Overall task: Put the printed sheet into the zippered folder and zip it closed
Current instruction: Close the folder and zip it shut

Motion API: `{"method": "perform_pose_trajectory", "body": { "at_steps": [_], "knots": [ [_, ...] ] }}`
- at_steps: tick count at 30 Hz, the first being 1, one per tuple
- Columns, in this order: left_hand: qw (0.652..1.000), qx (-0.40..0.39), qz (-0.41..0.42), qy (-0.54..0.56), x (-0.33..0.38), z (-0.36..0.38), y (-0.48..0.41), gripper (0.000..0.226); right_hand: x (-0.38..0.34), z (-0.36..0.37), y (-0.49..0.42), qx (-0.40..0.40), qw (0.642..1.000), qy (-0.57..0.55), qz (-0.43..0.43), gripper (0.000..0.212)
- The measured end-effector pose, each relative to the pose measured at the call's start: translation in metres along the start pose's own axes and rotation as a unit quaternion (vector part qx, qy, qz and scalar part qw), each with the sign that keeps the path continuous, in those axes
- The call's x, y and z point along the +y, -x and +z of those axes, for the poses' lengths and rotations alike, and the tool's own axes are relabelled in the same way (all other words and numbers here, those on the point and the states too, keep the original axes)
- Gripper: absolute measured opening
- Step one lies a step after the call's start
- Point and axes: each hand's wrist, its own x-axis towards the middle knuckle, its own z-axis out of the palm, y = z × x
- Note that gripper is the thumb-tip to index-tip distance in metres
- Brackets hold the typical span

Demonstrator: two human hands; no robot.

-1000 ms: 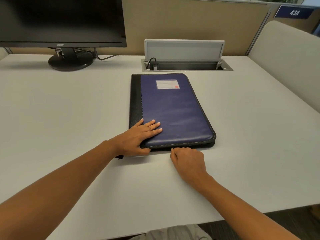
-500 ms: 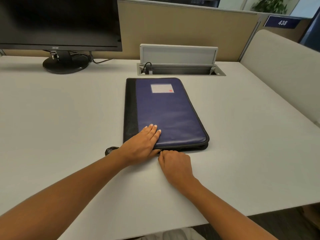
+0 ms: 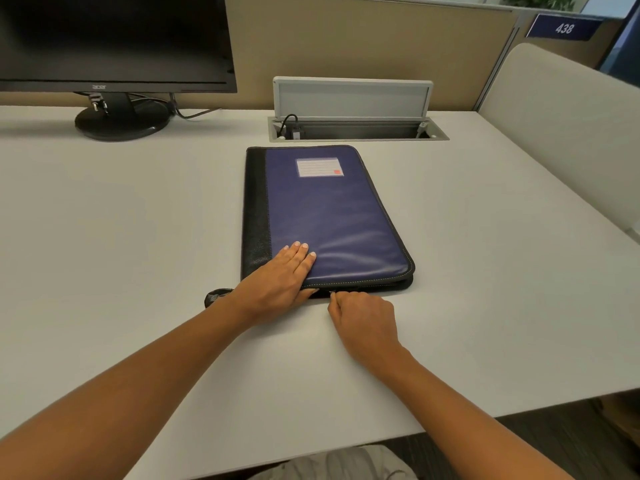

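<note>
The zippered folder (image 3: 332, 216), blue with a black spine and a white label, lies closed flat on the white desk (image 3: 138, 237). My left hand (image 3: 280, 275) presses flat on its near left corner, fingers spread on the cover. My right hand (image 3: 363, 320) is closed at the folder's near edge, pinching the zipper pull (image 3: 332, 292). A black strap end (image 3: 216, 296) sticks out by my left wrist. The printed sheet is not visible.
A black monitor (image 3: 114, 43) on a round stand sits at the back left. An open cable hatch (image 3: 353, 128) with a raised lid lies just behind the folder. A beige partition and a padded divider (image 3: 568, 140) bound the desk at the back and right.
My right hand slid left along the folder's near edge toward my left hand, still pinched at the zipper. The left hand stayed pressed on the corner. The camera view shifted slightly.
</note>
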Motion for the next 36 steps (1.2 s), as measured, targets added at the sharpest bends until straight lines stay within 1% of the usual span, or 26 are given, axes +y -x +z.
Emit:
{"method": "perform_pose_trajectory", "body": {
  "at_steps": [7,9,13,16,18,21,23,26,31,36],
  "knots": [
    [1.0,0.002,-0.001,-0.001,0.004,-0.002,0.0,0.067,-0.009,0.003,-0.001,-0.01,1.0,0.019,-0.021,0.028],
    [1.0,-0.001,-0.002,0.0,0.004,-0.003,0.0,0.07,-0.015,0.005,-0.002,-0.021,0.998,0.034,-0.044,0.024],
    [1.0,-0.006,-0.001,-0.004,0.004,-0.004,0.002,0.069,-0.02,0.005,-0.004,-0.033,0.997,0.029,-0.06,0.025],
    [1.0,-0.013,0.001,0.004,0.005,-0.007,0.002,0.077,-0.019,0.002,-0.004,-0.03,0.997,0.028,-0.058,0.027],
    [1.0,-0.016,-0.002,0.009,0.006,-0.008,0.002,0.075,-0.019,0.002,-0.004,-0.036,0.997,0.035,-0.063,0.027],
    [1.0,-0.013,-0.008,0.01,0.006,-0.008,0.003,0.072,-0.018,0.003,-0.002,-0.039,0.996,0.054,-0.067,0.021],
    [1.0,-0.004,-0.011,0.013,0.006,-0.008,0.003,0.067,-0.014,0.004,-0.001,-0.036,0.997,0.048,-0.053,0.021],
    [1.0,0.006,-0.014,0.019,0.006,-0.007,0.004,0.066,-0.005,0.004,0.002,-0.03,0.999,0.021,-0.022,0.026],
    [1.0,0.018,-0.012,0.011,0.005,-0.006,0.004,0.066,0.018,-0.001,0.006,0.006,0.999,0.019,0.042,0.033],
    [1.0,0.019,-0.01,0.011,0.006,-0.007,0.005,0.066,0.025,-0.007,0.01,0.016,0.998,0.017,0.061,0.034]
  ]
}}
